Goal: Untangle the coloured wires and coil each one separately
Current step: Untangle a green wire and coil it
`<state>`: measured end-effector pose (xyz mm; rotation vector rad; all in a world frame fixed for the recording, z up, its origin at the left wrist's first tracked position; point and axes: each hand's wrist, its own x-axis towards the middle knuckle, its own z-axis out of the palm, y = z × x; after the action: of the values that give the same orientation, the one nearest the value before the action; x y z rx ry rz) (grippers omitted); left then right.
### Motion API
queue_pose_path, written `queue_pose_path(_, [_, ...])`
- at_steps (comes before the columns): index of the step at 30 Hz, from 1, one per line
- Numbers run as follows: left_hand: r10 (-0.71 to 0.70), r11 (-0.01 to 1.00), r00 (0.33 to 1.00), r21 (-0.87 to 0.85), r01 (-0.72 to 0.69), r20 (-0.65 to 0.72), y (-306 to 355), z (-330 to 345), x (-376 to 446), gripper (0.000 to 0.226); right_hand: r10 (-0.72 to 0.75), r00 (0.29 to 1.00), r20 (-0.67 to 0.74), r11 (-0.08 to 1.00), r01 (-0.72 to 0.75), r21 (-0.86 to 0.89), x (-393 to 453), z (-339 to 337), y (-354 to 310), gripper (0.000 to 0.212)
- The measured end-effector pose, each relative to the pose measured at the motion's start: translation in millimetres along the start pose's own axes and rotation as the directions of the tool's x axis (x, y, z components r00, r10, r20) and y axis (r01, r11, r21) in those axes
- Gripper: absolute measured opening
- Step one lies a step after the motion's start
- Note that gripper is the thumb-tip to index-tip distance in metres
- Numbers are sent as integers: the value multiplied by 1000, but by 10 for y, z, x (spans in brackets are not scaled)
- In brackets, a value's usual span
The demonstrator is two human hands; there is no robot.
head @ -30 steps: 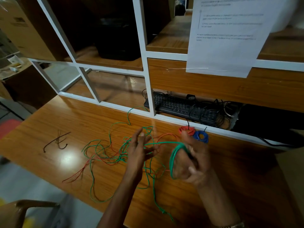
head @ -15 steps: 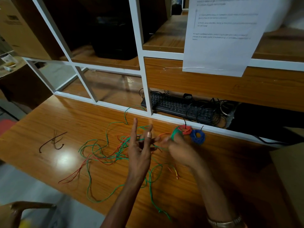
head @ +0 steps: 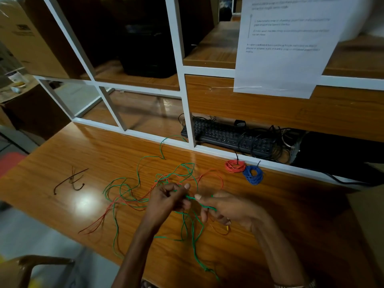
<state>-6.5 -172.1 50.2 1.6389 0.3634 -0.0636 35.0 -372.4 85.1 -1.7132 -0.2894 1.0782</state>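
Observation:
A long green wire [head: 138,173] lies in loose loops across the wooden desk [head: 104,154], tangled with a thin red wire [head: 97,224]. My left hand [head: 166,199] pinches the green wire with curled fingers at the middle of the tangle. My right hand [head: 225,206], just to the right of it, grips the same green wire, which runs between the two hands and hangs down in loops below them. A coiled red wire [head: 235,165] and a coiled blue wire [head: 254,174] lie side by side near the desk's back edge.
Several dark ties [head: 71,180] lie on the desk at the left. A black keyboard [head: 226,137] with dark cables sits under the white shelf frame [head: 188,113]. A paper sheet [head: 286,46] hangs above. A chair arm [head: 39,262] shows at the lower left.
The green loops wound on my right hand a second ago are gone from it. My left hand has curled from open onto the wire, and both hands have come close together and lower.

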Motion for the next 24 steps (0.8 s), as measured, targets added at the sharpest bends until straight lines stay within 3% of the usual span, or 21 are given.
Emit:
queue_pose_path(3, [40,999,999,5,-40,20,23,-45,0,23,-28,999,-23,986,32,164,2,-60,56,50])
queue_pose_path(6, [96,995,992,3,-96,-81,69,-7,12,22,9,1000,17,964,-13,266,35,-51,67,47])
queue_pose_path(11, [159,986,972,-17,-165,-173,160,148,-19,22,-72,995,67,902,37,429,47,-51,93,39])
queue_pose_path(16, [198,977,940,-25,-213,-277,88,179,13,21,-119,992,44,778,65,625,58,-67,162,39])
queue_pose_path(21, [233,969,932,-13,-246,-276,104,128,32,18,-209,973,95,801,114,588,85,-39,218,37])
queue_pose_path(24, [220,970,922,-25,-241,-319,123,119,50,19,-190,975,117,829,96,551,140,38,212,38])
